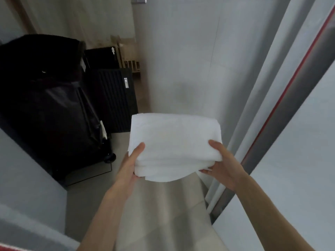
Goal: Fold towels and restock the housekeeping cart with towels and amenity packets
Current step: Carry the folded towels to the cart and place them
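Folded white towel stack [174,142] carried mid-air above floor [159,205], left hand [129,165] and right hand [222,165] pinching near corners, thumbs on top, fingers beneath; risk: far layers unsupported, could sag, slide off; cart not identifiable.

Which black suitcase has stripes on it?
The smaller black suitcase, standing farther back by the wall, has ridged stripes down its front. The big black bag nearer the left hand looks smooth.
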